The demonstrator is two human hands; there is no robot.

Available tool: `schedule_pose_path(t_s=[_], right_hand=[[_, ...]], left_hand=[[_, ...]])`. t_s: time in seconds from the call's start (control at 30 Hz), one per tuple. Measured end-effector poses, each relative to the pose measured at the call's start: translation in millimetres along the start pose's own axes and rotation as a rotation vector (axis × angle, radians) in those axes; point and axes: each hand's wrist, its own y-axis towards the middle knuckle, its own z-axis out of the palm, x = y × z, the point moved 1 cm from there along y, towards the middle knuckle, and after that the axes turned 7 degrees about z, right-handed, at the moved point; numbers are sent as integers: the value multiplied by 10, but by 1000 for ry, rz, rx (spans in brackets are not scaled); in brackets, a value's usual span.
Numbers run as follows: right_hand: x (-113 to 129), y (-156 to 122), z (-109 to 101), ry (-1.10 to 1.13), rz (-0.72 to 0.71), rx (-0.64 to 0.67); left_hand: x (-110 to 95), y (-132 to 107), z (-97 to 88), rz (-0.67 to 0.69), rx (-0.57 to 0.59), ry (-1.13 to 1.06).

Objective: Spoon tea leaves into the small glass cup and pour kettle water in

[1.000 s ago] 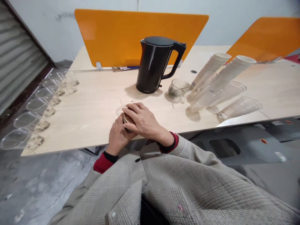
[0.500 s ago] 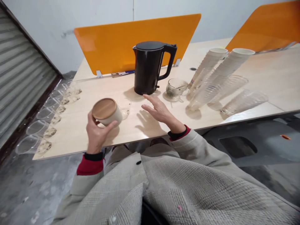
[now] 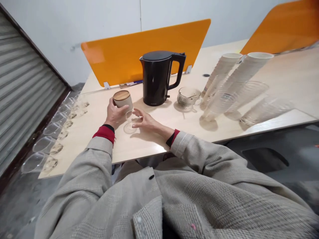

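My left hand (image 3: 115,115) is wrapped round a small cream jar (image 3: 122,100) with a wooden lid, holding it at the table top to the left of the black kettle (image 3: 158,78). A clear plastic cup (image 3: 130,121) stands on the table just right of the jar. Beside that cup is my right hand (image 3: 145,120), fingers apart and curved, fingertips at the cup's rim. Whether they touch it I cannot tell.
A glass mug (image 3: 187,97) sits right of the kettle. Stacks of paper cups (image 3: 225,71) and clear cups (image 3: 249,91) lie on their sides at the right. Several clear cups holding something brown (image 3: 50,130) line the table's left edge. Orange dividers (image 3: 129,49) stand behind.
My left hand has carried the jar from the near left forward to the table beside the kettle. My right hand has drawn back left to the clear cup.
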Motion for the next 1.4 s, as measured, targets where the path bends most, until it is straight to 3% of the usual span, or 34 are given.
schedule_pose_path(t_s=[0.1,0.2,0.47,0.73,0.8,0.9,1.0,1.07,1.13,1.23,1.4], right_hand=[[-74,63,27,-27,-31,-20],[-100,55,18,-96,-61,-29],[-120,-70,16,-203,-149,-11],[-51,-162,-29,-257,-109,4],[15,-228,-156,-262,-85,-24],[142,-318,-491,-238,-75,-183],[267,-326,-921,-163,-141,-427],[338,-279,-1189,-134,-221,-577],[397,-206,-1411,-127,-271,-697],[486,-68,-1653,-135,-303,-823],[653,214,-1876,-192,-331,-911]], left_hand=[[112,-1,187,-33,43,-107],[161,-33,261,-62,85,-197],[136,-77,270,-93,206,-306],[165,-41,249,-110,263,-327],[161,-29,141,-161,247,-327],[113,-90,-145,-259,155,-250],[-25,-321,-452,-357,85,-185],[-162,-558,-569,-432,112,-176],[-308,-810,-583,-486,184,-232],[-474,-1103,-478,-462,265,-295],[-534,-1279,-312,-392,297,-290]])
